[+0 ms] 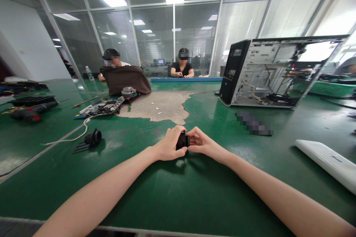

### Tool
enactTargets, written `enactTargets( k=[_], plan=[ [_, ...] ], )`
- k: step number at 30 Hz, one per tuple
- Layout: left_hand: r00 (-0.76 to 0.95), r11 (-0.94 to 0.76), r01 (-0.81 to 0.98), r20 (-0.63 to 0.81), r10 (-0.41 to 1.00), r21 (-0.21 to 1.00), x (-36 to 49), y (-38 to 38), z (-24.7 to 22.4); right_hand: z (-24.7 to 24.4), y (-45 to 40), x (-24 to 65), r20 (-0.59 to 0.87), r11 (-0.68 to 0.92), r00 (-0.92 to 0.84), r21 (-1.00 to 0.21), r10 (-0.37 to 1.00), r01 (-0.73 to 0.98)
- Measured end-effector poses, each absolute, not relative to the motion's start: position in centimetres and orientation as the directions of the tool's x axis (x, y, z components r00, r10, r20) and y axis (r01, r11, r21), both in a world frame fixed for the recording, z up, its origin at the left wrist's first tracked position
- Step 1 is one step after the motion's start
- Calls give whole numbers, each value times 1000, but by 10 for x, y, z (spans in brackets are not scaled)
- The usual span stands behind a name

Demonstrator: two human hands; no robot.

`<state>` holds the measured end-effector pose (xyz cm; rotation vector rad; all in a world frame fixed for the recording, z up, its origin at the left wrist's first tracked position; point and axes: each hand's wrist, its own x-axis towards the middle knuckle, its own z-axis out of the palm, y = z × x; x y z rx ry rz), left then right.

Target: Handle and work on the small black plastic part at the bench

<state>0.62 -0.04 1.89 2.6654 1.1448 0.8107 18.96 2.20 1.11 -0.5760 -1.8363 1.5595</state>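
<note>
Near the middle of the green table (155,200), a small black cylindrical part (183,141) is between my two hands. My left hand (170,144) wraps round its left side, with the thumb below and the fingers above. The fingertips of my right hand (200,143) pinch its right end. Further left, another black part with long prongs (93,137) lies on the table. My fingers cover much of the held part.
At the left are a circuit board (101,108), a white cable (83,133) and a power drill (30,113). An open computer case (267,74) stands at the back right, with a white panel (328,161) nearer. Two people sit across the table.
</note>
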Motion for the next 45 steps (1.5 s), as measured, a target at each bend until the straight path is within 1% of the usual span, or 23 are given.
enactTargets(
  k=[5, 9, 12, 17, 23, 28, 34, 39, 45],
  plan=[
    [558, -695, 640, 423, 714, 327, 6, 0, 19, 12, 20, 188, 216, 244, -615, -969, 758, -40],
    [561, -693, 640, 413, 717, 333, 6, -1, 19, 9, 21, 187, 188, 226, -598, -974, 779, -11],
    [559, -693, 638, 416, 717, 336, 6, -1, 20, 8, 23, 188, 172, 214, -613, -977, 771, -5],
    [567, -703, 631, 424, 706, 327, 7, 0, 20, 12, 22, 191, 195, 223, -675, -974, 711, -46],
    [558, -696, 636, 424, 713, 334, 6, 0, 19, 12, 20, 189, 203, 230, -612, -973, 765, -35],
    [561, -700, 634, 427, 709, 329, 6, 0, 19, 9, 22, 188, 156, 186, -620, -982, 769, -17],
    [564, -700, 636, 424, 709, 325, 6, 0, 19, 13, 22, 191, 175, 200, -686, -979, 706, -44],
    [560, -693, 640, 417, 716, 330, 6, 0, 19, 14, 20, 190, 193, 218, -633, -975, 749, -39],
    [559, -690, 640, 412, 720, 337, 6, -1, 20, 12, 21, 189, 133, 176, -608, -984, 783, 10]
  ],
)
